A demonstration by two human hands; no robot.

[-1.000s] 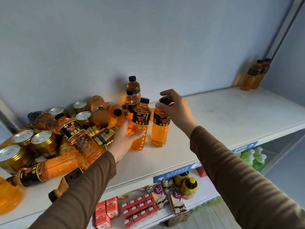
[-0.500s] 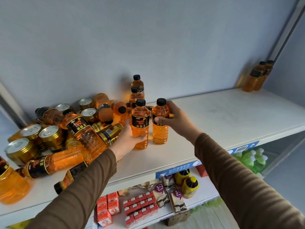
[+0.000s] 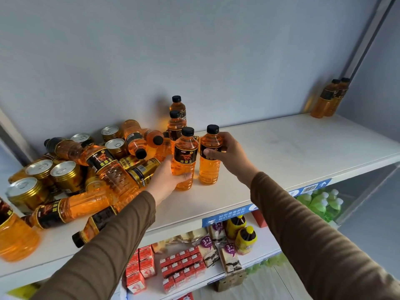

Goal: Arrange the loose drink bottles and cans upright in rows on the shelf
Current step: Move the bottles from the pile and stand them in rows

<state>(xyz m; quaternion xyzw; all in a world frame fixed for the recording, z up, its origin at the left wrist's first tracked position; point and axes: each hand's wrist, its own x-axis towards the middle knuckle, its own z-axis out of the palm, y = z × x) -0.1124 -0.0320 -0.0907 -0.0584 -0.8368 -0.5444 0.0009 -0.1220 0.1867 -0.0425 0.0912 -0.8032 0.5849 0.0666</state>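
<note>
The right hand wraps the upper body of an upright bottle; the left hand grips its neighbour, the labelled bottle, low down, both standing on the shelf. Just left of that labelled bottle, the heap of tipped bottles and cans leans close (a nudged elbow could likely roll one off the edge). Its label shows a horse above Chinese characters; smaller print is unreadable.
</note>
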